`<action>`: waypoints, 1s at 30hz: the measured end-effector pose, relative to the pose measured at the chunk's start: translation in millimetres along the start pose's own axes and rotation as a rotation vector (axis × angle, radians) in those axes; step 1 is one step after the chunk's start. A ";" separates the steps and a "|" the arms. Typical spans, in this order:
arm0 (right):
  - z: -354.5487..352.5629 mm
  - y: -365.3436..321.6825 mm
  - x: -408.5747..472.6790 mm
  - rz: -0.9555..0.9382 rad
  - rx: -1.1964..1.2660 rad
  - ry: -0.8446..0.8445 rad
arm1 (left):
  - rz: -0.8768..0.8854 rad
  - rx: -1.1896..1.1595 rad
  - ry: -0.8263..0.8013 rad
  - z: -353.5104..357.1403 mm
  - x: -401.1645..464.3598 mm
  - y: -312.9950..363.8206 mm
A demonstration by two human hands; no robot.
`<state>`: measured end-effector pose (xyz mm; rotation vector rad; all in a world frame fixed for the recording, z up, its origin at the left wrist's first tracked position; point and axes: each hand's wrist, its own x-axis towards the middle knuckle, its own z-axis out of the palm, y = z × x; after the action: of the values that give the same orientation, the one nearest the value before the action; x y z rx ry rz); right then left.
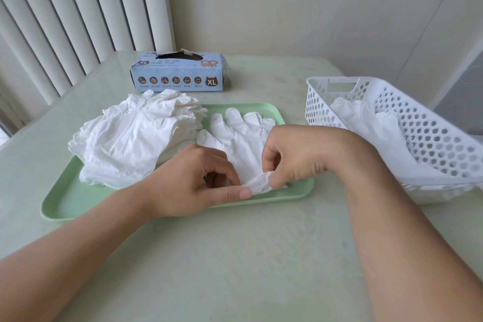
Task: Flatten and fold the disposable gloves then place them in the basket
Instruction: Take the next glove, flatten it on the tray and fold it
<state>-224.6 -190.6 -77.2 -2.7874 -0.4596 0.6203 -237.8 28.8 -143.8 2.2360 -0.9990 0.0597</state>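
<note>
A single white disposable glove (pixel 239 136) lies spread on the right half of a green tray (pixel 298 185), fingers pointing away from me. My left hand (pixel 194 181) and my right hand (pixel 295 154) both pinch its cuff at the tray's near edge, lifting the cuff slightly. A loose pile of several white gloves (pixel 133 138) covers the tray's left half. The white perforated basket (pixel 428 138) stands at the right and holds folded white gloves (pixel 366 117).
A blue glove box marked XL (pixel 180 73) stands behind the tray, its top torn open. The pale green table (pixel 248 256) stretches toward me. Vertical blinds hang at the back left; walls close the corner behind.
</note>
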 end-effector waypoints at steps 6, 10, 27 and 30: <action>-8.0 3.9 -4.3 -0.072 0.242 0.032 | -0.099 0.170 0.155 10.9 5.2 2.3; -9.3 9.2 -1.6 -0.134 0.356 0.090 | -0.073 0.105 0.321 8.9 6.5 3.8; -37.8 -2.9 -41.6 -0.510 0.937 0.429 | -0.242 -0.581 0.646 -67.6 35.8 86.2; -59.4 -4.6 -68.4 -0.563 1.067 0.532 | -0.193 -0.555 0.602 -79.1 50.5 108.9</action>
<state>-258.1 -220.7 1.5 -1.5922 -0.5387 -0.0505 -258.2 -8.1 -6.3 1.6365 -0.4008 0.3098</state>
